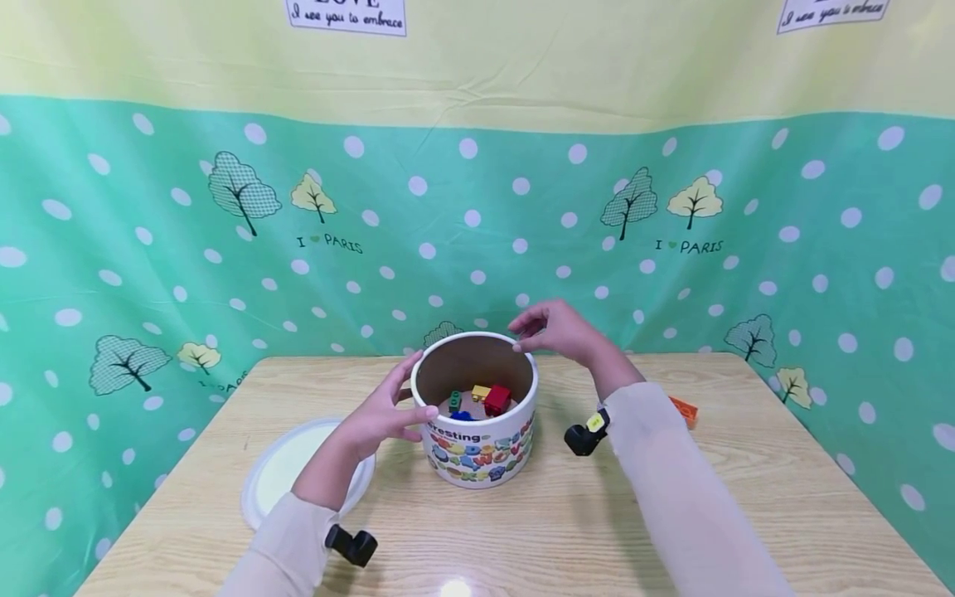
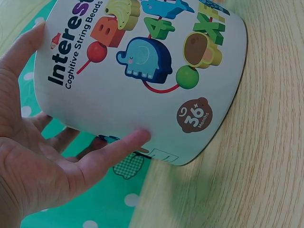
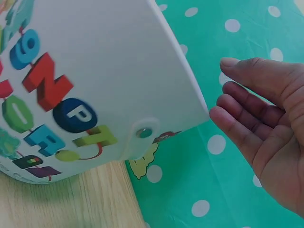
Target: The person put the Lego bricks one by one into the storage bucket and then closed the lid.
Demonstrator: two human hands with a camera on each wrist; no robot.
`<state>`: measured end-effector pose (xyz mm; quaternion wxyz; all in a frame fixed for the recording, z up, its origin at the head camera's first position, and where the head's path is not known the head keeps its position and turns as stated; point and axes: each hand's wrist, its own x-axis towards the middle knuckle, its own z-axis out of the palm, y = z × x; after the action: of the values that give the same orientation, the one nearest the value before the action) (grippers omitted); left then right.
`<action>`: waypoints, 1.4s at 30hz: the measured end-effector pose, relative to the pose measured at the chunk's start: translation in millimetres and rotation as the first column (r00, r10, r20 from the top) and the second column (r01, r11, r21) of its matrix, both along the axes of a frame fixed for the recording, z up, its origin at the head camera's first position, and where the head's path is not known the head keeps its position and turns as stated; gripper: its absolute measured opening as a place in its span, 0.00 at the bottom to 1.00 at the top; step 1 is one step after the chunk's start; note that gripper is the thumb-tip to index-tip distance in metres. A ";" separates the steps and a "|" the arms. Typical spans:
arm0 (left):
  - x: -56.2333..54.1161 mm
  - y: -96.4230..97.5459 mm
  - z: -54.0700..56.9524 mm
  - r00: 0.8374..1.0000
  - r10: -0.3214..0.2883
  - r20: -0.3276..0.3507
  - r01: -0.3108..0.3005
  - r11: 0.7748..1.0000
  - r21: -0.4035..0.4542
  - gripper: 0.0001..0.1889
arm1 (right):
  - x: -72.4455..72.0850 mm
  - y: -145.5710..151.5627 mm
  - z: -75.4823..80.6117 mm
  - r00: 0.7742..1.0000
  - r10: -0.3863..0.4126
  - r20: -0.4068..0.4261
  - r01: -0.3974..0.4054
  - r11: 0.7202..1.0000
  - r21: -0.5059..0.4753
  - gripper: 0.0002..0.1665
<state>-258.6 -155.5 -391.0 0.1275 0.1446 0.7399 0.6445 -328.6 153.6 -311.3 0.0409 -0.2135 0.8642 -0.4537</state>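
A white round bucket [image 1: 448,464] printed with colourful letters and animals stands near the middle of the table, its top uncovered. Inside it lie a red block [image 1: 497,402], a yellow block [image 1: 481,392], a green block [image 1: 454,401] and a blue block [image 1: 462,416]. My left hand [image 1: 382,412] rests against the bucket's left side with fingers spread, seen close in the left wrist view. Over the bucket's right rim hovers my right hand [image 1: 558,333]. Its fingers [image 3: 237,123] are loosely bent in the right wrist view, with nothing between them and the thumb.
A white round lid [image 1: 287,468] lies on the table left of the bucket, partly behind my left forearm. An orange block [image 1: 684,410] sits at the right, partly covered by my right sleeve. Behind the wooden table [image 1: 522,539] hangs a green dotted curtain [image 1: 470,249].
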 end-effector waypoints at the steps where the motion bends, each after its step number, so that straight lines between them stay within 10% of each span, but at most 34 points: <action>1: -0.1 -0.3 -0.1 1.000 -0.001 -0.001 0.001 1.000 0.000 0.51 | 1.4 1.6 -1.2 1.000 -0.004 -0.006 0.004 1.000 -0.007 0.18; 16: -1.3 -0.8 0.3 1.000 -0.010 -0.008 0.010 1.000 0.000 0.49 | 23.6 27.6 -12.4 0.995 -0.074 -0.064 0.065 0.989 -0.131 0.21; 42: 0.3 0.3 0.8 1.000 -0.015 0.000 0.015 1.000 0.018 0.50 | 43.5 92.7 -56.8 0.976 -0.213 -0.055 0.208 0.975 -0.073 0.25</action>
<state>-258.3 -155.2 -390.2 0.1311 0.1512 0.7330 0.6501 -285.1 246.3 -368.2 -0.0417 -0.1361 0.8672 -0.4771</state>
